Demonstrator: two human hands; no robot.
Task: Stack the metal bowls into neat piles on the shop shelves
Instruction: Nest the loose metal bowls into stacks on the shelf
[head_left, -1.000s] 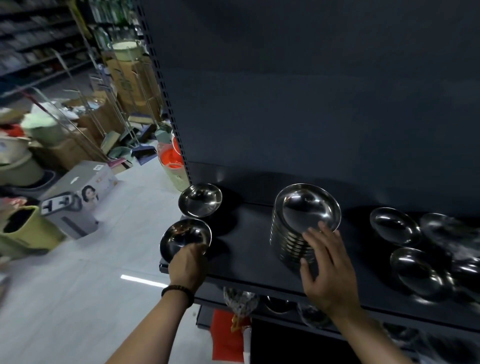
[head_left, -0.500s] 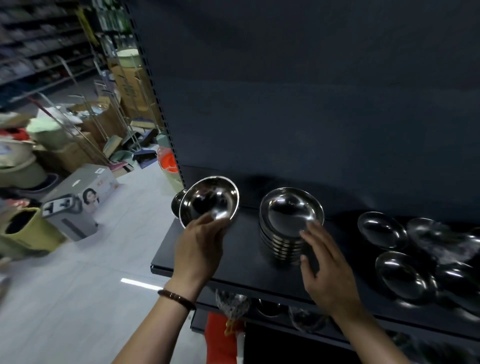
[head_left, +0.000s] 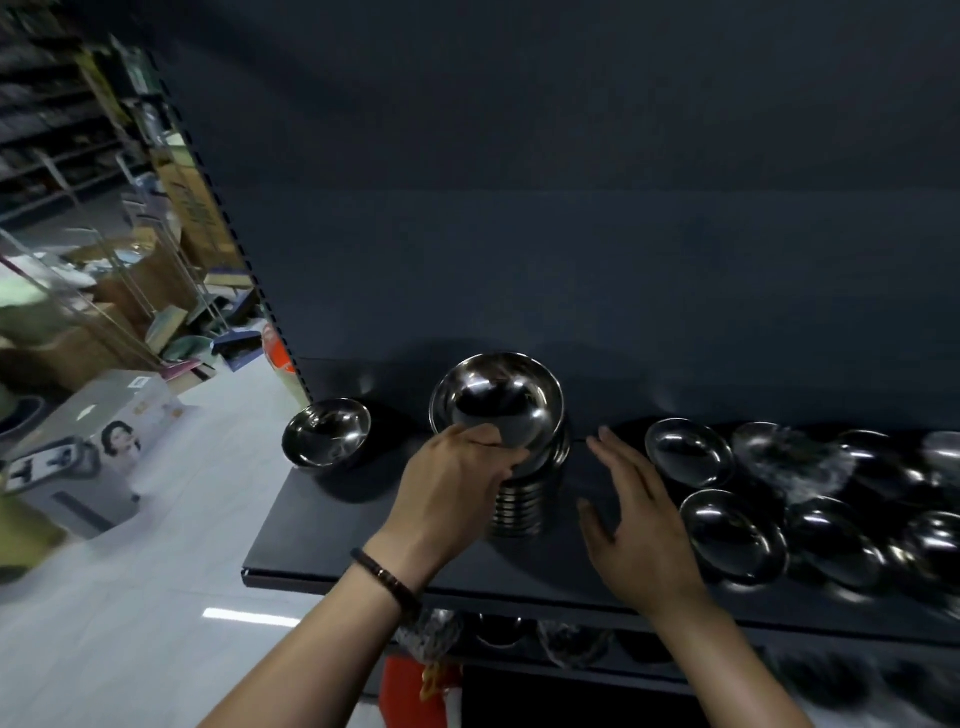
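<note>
A pile of metal bowls (head_left: 522, 501) stands in the middle of the dark shelf (head_left: 363, 545). My left hand (head_left: 452, 488) grips the near rim of a shiny bowl (head_left: 498, 402) that sits tilted on top of the pile. My right hand (head_left: 639, 519) hovers just right of the pile, fingers straight, touching nothing. One single bowl (head_left: 327, 431) rests at the shelf's left end. Several loose bowls (head_left: 732, 535) lie scattered over the right part of the shelf.
The shelf's dark back panel (head_left: 571, 234) rises right behind the bowls. A lower shelf (head_left: 545, 639) holds more bowls. To the left is the pale shop floor (head_left: 130, 597) with a printed carton (head_left: 98, 436) and cluttered boxes beyond.
My left hand carried the bowl from the shelf's left end rightward onto the pile. My right hand came off the pile's side and shifted right. The view turned to the right.
</note>
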